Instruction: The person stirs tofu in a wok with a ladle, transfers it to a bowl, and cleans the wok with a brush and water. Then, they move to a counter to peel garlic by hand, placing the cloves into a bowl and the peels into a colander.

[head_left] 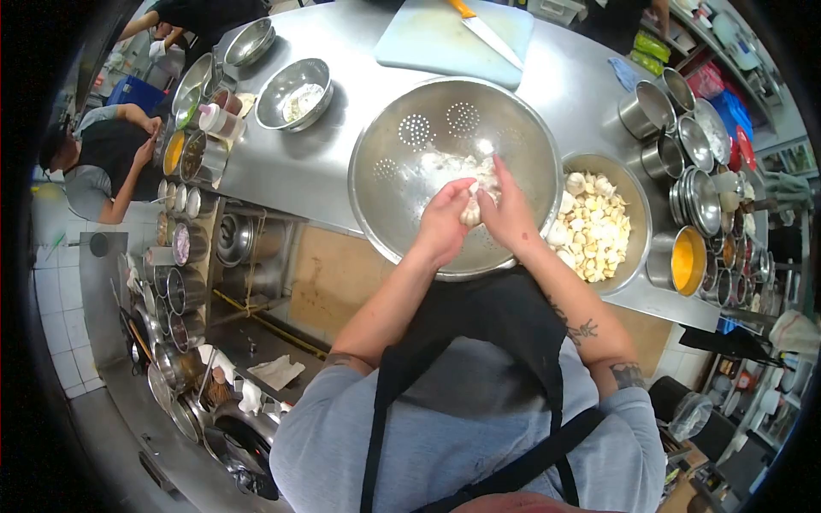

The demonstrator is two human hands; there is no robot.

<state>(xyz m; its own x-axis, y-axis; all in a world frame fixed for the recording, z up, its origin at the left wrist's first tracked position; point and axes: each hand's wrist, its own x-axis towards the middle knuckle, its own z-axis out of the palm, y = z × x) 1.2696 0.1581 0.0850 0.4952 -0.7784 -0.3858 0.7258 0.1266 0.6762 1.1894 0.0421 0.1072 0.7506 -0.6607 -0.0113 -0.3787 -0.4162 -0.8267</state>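
Observation:
Over a large metal colander, my left hand and my right hand meet around a garlic bulb. The fingers of my left hand close on the bulb from the left. My right thumb presses against its other side, while the right fingers point up and away. White garlic skins lie in the colander just beyond my hands. To the right, touching the colander's side, is a metal bowl holding garlic cloves and some whole bulbs.
A cutting board with an orange-handled knife lies beyond the colander. A small metal bowl stands at the left. Pots and a container of orange liquid stand at the right. Another person is at the far left.

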